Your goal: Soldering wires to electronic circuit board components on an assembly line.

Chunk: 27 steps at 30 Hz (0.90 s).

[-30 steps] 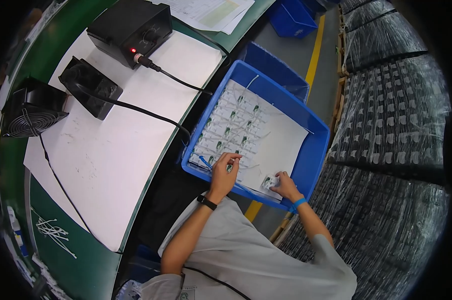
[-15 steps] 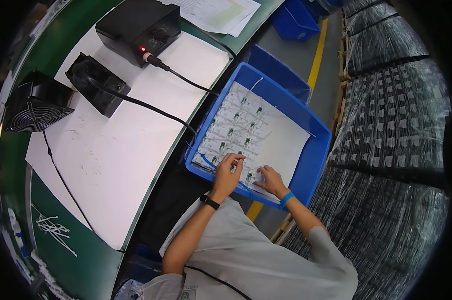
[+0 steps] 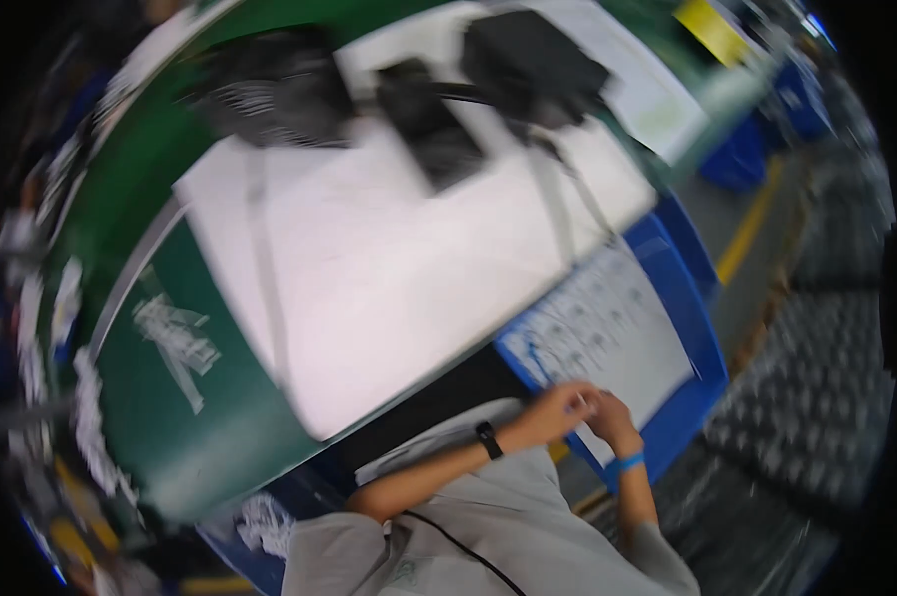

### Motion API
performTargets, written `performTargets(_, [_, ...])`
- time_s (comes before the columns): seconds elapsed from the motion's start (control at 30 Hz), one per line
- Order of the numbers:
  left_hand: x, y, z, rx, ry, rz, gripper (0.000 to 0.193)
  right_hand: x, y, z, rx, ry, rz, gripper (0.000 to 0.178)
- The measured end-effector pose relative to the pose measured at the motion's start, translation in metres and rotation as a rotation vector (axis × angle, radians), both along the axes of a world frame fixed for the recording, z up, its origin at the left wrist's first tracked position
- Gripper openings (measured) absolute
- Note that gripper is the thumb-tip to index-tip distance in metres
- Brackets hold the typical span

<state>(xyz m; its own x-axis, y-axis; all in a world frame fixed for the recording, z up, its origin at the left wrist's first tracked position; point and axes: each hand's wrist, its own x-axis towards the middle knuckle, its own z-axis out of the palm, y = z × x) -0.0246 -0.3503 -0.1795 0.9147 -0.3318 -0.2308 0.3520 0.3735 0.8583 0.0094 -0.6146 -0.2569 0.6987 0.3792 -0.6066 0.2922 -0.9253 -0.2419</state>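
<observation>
My left hand (image 3: 555, 411) and my right hand (image 3: 610, 417) are close together over the near edge of a blue bin (image 3: 707, 343). The left fingers are curled into a pinch; a small pale bit shows at their tips, too blurred to name. My right fingers are bent and partly hidden behind the left hand. Below, several small white pieces with green spots (image 3: 582, 323) lie in rows on a white sheet (image 3: 647, 348) inside the bin. A black band circles my left wrist, a blue one my right.
Left of the bin is a green table (image 3: 220, 442) with a white mat (image 3: 399, 278). On it stand a black control box (image 3: 533, 65), a black holder (image 3: 433, 129) and a black fan (image 3: 279, 94). White cable ties (image 3: 175, 343) lie nearby. Wrapped stacks (image 3: 801, 382) rise at right.
The view has swung left and blurred, so the table takes up more of it. My hands, apart over the white pieces before, have come together at the bin's near edge.
</observation>
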Motion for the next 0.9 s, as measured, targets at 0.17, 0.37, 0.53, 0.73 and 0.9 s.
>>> performTargets(0.17, [-0.074,0.056,0.038,0.145,-0.162,-0.059,0.024,0.024,0.146,0.147,0.295,-0.187,0.081,0.047])
performTargets(0.37, [-0.184,0.169,0.126,0.009,-0.145,0.173,0.023,-0.017,0.297,0.232,0.723,0.409,0.492,0.069])
performTargets(0.53, [-0.290,0.282,0.215,0.441,-0.212,0.682,0.030,-0.061,0.403,0.275,0.959,0.681,0.883,0.050])
performTargets(0.73, [-0.345,0.439,0.229,1.952,0.056,1.437,0.035,-0.128,0.526,0.318,1.155,0.541,1.268,0.036])
performTargets(0.9, [-0.390,0.579,0.168,2.293,0.529,1.280,0.081,-0.146,0.600,0.298,1.303,0.034,1.203,0.026])
